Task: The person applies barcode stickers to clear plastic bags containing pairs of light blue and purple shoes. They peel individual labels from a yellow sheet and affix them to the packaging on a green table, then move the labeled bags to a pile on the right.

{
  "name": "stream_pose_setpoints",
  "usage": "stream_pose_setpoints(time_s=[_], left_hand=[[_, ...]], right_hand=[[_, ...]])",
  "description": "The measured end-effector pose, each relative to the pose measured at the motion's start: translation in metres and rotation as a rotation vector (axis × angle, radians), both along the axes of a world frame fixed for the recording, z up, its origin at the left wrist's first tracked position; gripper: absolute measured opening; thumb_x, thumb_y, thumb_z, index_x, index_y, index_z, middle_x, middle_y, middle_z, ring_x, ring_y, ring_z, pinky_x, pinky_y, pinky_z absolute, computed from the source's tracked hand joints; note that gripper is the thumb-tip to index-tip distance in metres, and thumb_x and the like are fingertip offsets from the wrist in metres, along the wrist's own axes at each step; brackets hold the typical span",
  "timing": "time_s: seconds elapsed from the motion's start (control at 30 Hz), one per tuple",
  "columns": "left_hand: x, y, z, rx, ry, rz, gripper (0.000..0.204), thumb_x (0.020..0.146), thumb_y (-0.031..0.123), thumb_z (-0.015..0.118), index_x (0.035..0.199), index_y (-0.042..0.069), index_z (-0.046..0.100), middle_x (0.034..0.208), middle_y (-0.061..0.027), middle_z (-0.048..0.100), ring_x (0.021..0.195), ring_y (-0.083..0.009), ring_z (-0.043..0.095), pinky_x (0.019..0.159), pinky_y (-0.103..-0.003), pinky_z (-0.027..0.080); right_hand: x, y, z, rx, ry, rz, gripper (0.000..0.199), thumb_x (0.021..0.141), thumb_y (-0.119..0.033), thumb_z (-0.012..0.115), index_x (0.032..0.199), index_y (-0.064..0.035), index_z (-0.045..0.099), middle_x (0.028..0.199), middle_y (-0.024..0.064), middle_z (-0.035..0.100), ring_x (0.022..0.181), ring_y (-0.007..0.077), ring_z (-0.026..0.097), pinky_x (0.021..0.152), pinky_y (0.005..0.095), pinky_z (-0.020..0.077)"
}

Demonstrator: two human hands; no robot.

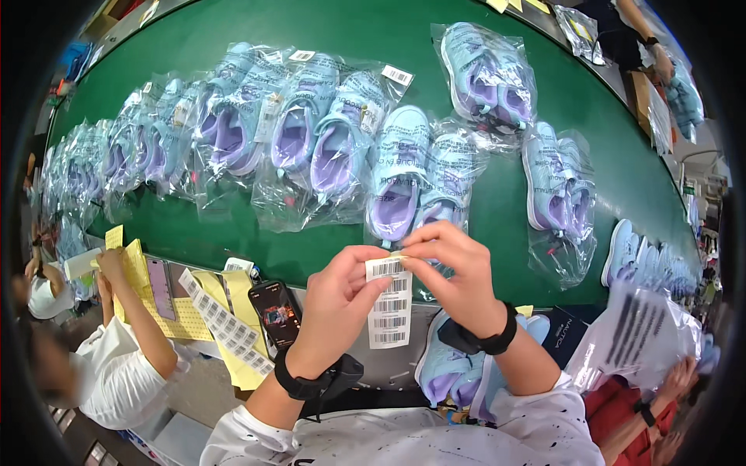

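Observation:
My left hand (336,307) holds a narrow white strip of barcode stickers (389,304) upright in front of me. My right hand (458,272) pinches the strip's top edge, fingertips on the topmost sticker. Both wrists wear black bands. Just beyond my hands lies a clear bag with a pair of pale blue and lilac shoes (416,179) on the green belt (326,31). Another pair of the same shoes (454,365) rests below my right forearm, near my lap.
Several bagged shoe pairs lie in a row across the belt, such as one at far right (556,194). A phone (273,312), sticker strips (225,322) and yellow sheets (140,268) lie at the belt's edge. A person in white (116,365) sits left; another holds a bag (637,334) right.

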State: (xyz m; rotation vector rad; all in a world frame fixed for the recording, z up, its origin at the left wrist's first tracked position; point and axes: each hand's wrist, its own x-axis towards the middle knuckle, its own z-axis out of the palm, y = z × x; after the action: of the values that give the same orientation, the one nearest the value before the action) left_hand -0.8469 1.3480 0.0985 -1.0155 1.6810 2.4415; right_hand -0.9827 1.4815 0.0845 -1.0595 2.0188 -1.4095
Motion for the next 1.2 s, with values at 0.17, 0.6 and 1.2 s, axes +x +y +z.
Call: stream_pose_setpoints(time_s=[0.17,0.6,1.2], left_hand=[[-0.005,0.005,-0.003,-0.025,0.022,0.007,0.028,0.091,-0.006,0.061,0.118,-0.004,0.053,0.106,-0.0119,0.070,0.096,-0.0114,0.067,0.078,-0.024,0.055],[-0.007,0.010,-0.017,0.014,-0.012,0.089,0.041,0.090,-0.008,0.060,0.127,-0.006,0.044,0.117,-0.0180,0.064,0.102,-0.0172,0.066,0.085,-0.026,0.055],[-0.003,0.038,-0.030,0.024,-0.042,0.072,0.040,0.091,-0.007,0.060,0.128,-0.005,0.044,0.116,-0.0160,0.064,0.098,-0.0157,0.067,0.079,-0.025,0.056]], right_hand=[[0.003,0.004,-0.005,-0.074,0.307,-0.035,0.015,0.073,0.004,0.073,0.087,0.0016,0.067,0.089,0.0110,0.064,0.079,0.0286,0.061,0.070,0.0363,0.0497],[-0.118,0.000,-0.052,0.003,0.518,-0.380,0.073,0.079,0.003,0.072,0.144,-0.0035,0.040,0.123,0.0143,0.059,0.112,0.0259,0.056,0.093,0.0376,0.0463],[-0.143,0.016,-0.062,0.113,0.415,-0.346,0.012,0.079,-0.007,0.073,0.081,-0.0023,0.062,0.123,0.0164,0.057,0.113,0.0326,0.056,0.097,0.0405,0.0433]])
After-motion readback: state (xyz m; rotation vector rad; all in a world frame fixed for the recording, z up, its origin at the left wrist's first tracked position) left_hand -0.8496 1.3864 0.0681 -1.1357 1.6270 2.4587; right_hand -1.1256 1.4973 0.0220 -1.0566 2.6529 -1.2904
